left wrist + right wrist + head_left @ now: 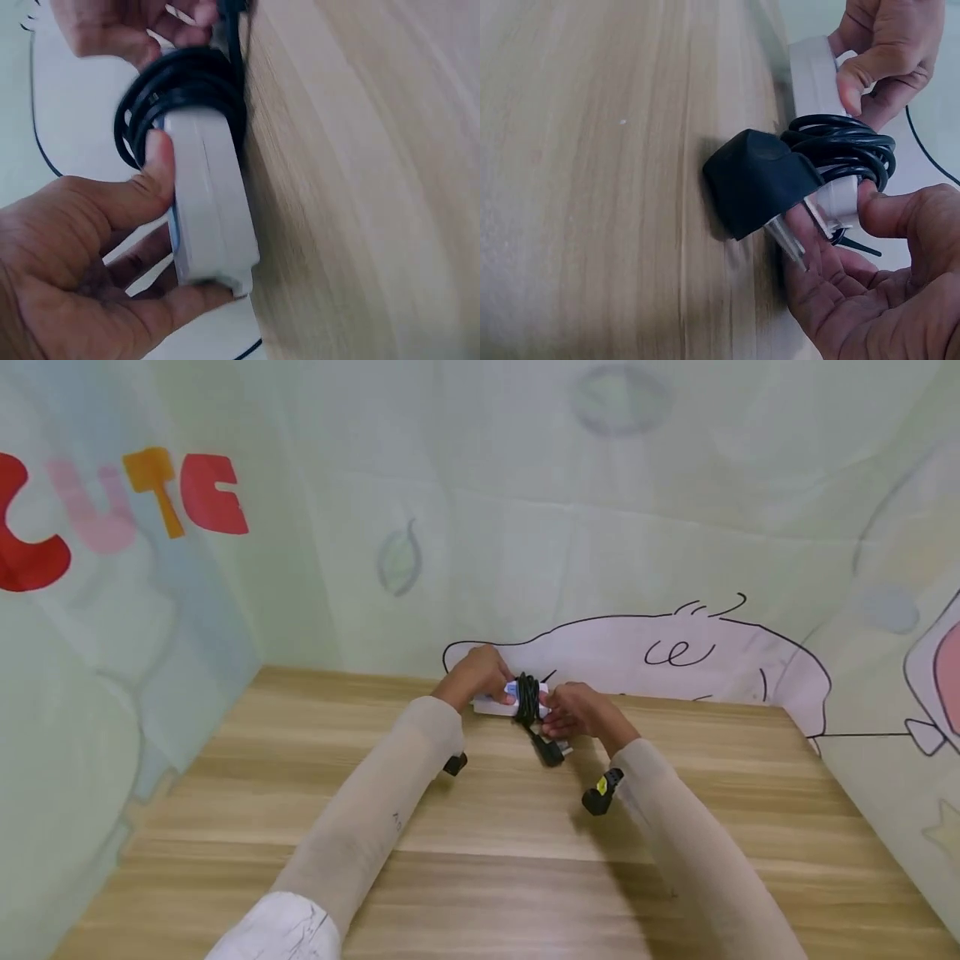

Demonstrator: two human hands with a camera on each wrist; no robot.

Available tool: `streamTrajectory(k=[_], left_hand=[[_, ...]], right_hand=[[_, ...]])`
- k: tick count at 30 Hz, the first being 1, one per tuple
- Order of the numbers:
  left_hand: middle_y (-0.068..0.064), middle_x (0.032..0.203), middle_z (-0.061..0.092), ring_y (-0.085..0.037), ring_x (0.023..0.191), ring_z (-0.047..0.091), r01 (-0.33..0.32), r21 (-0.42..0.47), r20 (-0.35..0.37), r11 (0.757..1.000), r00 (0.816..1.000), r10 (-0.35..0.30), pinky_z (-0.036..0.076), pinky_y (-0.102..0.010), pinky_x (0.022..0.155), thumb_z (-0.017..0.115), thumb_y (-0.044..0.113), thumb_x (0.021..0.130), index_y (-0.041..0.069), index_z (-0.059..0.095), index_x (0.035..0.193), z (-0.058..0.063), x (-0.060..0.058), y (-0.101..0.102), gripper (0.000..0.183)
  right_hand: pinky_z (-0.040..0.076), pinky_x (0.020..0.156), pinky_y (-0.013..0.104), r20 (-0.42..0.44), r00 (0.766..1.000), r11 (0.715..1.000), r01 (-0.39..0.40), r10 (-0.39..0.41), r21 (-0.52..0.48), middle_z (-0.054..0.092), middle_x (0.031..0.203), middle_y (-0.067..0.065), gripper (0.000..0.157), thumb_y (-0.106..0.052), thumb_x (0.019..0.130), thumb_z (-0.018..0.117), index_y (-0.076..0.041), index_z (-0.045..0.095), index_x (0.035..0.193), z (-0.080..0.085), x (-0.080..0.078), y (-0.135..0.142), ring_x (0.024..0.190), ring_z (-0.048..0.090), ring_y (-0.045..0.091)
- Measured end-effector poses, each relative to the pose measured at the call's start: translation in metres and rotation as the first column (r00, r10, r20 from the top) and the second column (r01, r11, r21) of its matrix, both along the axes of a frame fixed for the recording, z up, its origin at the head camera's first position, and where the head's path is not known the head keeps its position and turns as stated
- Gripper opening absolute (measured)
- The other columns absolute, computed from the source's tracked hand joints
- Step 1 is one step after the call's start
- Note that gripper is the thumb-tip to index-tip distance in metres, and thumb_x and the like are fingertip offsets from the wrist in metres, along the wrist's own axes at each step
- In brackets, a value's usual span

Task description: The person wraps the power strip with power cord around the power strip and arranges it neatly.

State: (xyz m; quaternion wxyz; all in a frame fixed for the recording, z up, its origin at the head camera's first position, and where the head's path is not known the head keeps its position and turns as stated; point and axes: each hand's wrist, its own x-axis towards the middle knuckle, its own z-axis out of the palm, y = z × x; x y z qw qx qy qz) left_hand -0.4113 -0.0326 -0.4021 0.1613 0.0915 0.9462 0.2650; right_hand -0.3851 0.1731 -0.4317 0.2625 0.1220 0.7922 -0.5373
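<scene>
A white power strip [491, 707] lies at the far edge of the wooden table, by the wall. Black cable [847, 146] is wound several times round its middle. On the near side hangs a black plug [754, 184] with bare metal prongs, close to the tabletop. My left hand [82, 255] grips the strip's left end, thumb on one side and fingers round the other. At the opposite end, my right hand [892, 277] pinches the strip beside the coil, its fingers behind the plug's prongs. The underside of the strip is hidden.
The wood-grained table [510, 860] spreads toward me. A printed cloth wall [337, 568] stands right behind the strip, with more cloth at left and right. Black wrist cameras [597, 797] sit on both sleeves.
</scene>
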Motion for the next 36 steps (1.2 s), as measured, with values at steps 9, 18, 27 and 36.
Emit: streamTrajectory(k=[9,18,27,36], left_hand=[[-0.014,0.154,0.072,-0.034,0.146,0.065,0.120,0.139,-0.049,0.983,0.992,-0.114,0.050,-0.050,0.126,0.084,0.021,0.102,0.006,0.074,0.147,-0.016,0.006,-0.007,0.049],[-0.017,0.154,0.070,-0.035,0.141,0.066,0.150,0.127,-0.056,0.981,0.988,-0.144,0.051,-0.050,0.125,0.079,0.024,0.105,0.002,0.068,0.152,-0.013,0.002,-0.010,0.053],[-0.019,0.163,0.062,-0.037,0.152,0.059,0.149,0.077,-0.085,0.986,0.986,-0.143,0.047,-0.053,0.129,0.079,0.026,0.106,0.008,0.064,0.159,-0.015,-0.001,-0.018,0.058],[-0.017,0.171,0.053,-0.039,0.159,0.052,0.172,-0.257,-0.251,0.951,0.938,-0.237,0.049,-0.060,0.126,0.068,0.040,0.111,0.015,0.058,0.165,-0.016,0.010,-0.058,0.061]], right_hand=[[0.064,0.072,0.027,-0.049,0.997,0.986,-0.053,0.061,0.156,0.069,0.093,0.007,0.027,-0.025,0.113,0.062,0.000,0.062,0.123,0.006,0.000,0.009,0.077,0.070,0.015],[0.066,0.077,0.028,-0.082,0.994,0.979,-0.056,0.074,0.195,0.069,0.093,0.005,0.033,-0.032,0.111,0.067,0.001,0.068,0.111,0.016,-0.001,0.015,0.081,0.069,0.015],[0.064,0.072,0.027,-0.071,0.994,0.978,-0.072,0.087,0.194,0.070,0.089,0.004,0.031,-0.030,0.113,0.066,0.001,0.070,0.108,0.010,-0.004,0.017,0.076,0.068,0.013],[0.065,0.104,0.049,-0.268,0.906,0.875,-0.182,0.327,0.449,0.073,0.137,0.030,0.052,-0.028,0.116,0.054,0.011,0.061,0.150,0.023,0.011,0.053,0.120,0.077,0.038]])
